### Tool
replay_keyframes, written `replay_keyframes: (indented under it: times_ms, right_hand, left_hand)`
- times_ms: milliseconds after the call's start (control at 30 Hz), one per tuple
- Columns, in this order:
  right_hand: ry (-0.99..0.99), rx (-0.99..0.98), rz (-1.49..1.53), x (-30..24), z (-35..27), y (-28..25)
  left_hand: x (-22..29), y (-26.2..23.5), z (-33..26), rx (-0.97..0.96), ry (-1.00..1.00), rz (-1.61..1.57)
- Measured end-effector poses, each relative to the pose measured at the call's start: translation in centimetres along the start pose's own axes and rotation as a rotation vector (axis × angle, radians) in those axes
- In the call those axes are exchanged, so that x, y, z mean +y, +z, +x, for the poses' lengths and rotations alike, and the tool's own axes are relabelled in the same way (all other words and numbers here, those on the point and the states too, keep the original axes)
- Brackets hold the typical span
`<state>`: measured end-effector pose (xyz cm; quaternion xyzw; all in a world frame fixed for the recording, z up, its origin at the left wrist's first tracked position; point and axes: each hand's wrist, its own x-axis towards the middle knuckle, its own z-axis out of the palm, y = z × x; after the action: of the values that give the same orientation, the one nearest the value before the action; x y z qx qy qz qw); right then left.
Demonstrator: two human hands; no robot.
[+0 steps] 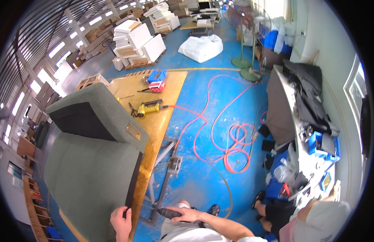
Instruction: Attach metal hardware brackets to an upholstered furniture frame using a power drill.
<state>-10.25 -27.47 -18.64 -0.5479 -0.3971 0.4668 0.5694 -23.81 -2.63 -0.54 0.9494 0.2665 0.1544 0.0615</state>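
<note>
A grey upholstered seat section [90,177] with a raised grey backrest or armrest [102,101] lies on a wooden table [170,92]. A black strip [135,177] runs down its right edge. My left hand [120,224] is closed at the lower end of this strip, its fingers curled over the dark edge. Just to the right, my right hand [185,213] grips a screwdriver [169,212] by its dark handle. The thin shaft points left toward the table edge, apart from my left hand; its tip is hard to make out.
A yellow air tool [148,109] lies on the table near a blue bin [157,76] and a red box [156,87]. Its red hose [237,149] coils over the blue floor. Another person [312,222] is at lower right, beside a cluttered bench [302,157]. Green-based fans [241,62] stand farther off.
</note>
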Motion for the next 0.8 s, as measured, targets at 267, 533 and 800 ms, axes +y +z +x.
replay_keyframes:
  times_ms: [267, 533, 800]
  right_hand:
    - [0.240, 0.654, 0.450, 2.2, -3.7, -13.3]
    - [0.309, 1.138, 0.567, 0.1, -0.3, -26.2]
    - [0.419, 1.406, 0.600, -9.8, 2.8, -34.1]
  left_hand:
    - [15.3, 15.7, 23.8, -0.413, -0.080, -1.337]
    - [13.3, 48.7, 76.9, -0.265, -0.417, -1.861]
    - [39.2, 62.2, 86.8, -1.613, -0.143, -1.323]
